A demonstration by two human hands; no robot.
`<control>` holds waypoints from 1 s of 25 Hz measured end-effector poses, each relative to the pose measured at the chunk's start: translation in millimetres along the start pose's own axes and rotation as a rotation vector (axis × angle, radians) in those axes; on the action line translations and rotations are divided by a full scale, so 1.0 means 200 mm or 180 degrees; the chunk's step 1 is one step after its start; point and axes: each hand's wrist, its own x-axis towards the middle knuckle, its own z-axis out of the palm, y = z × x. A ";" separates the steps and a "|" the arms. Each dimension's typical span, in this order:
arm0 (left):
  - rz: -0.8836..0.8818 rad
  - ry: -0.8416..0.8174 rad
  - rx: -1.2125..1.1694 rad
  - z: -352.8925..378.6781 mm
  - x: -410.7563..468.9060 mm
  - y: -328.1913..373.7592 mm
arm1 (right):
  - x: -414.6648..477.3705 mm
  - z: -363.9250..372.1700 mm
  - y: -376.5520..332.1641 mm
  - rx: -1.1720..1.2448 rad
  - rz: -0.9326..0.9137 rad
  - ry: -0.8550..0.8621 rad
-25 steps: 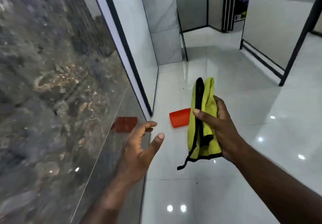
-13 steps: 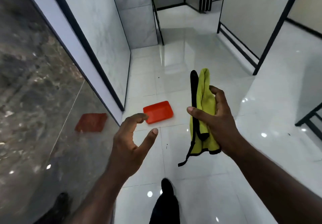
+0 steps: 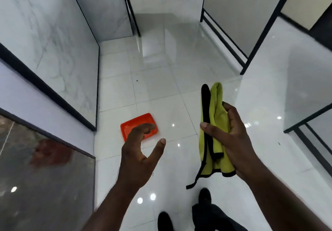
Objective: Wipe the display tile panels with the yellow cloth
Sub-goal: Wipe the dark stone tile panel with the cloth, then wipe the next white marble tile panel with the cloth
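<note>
Fingers (image 3: 229,109) and thumb of the right hand (image 3: 233,141) pinch the folded cloth (image 3: 218,105), held upright above the floor (image 3: 152,87), well apart from the panels (image 3: 45,42) standing at left. The left hand (image 3: 136,159) hovers with fingers loosely spread and empty, in front of an orange tray (image 3: 138,119) lying on the floor.

Yellow, black-edged cloth (image 3: 216,115); orange tray (image 3: 138,125)
</note>
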 end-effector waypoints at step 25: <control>-0.0804 0.1383 0.0247 0.78 3.07 -0.78 | 3.63 0.67 -0.31 -0.0862 -0.0360 -0.1764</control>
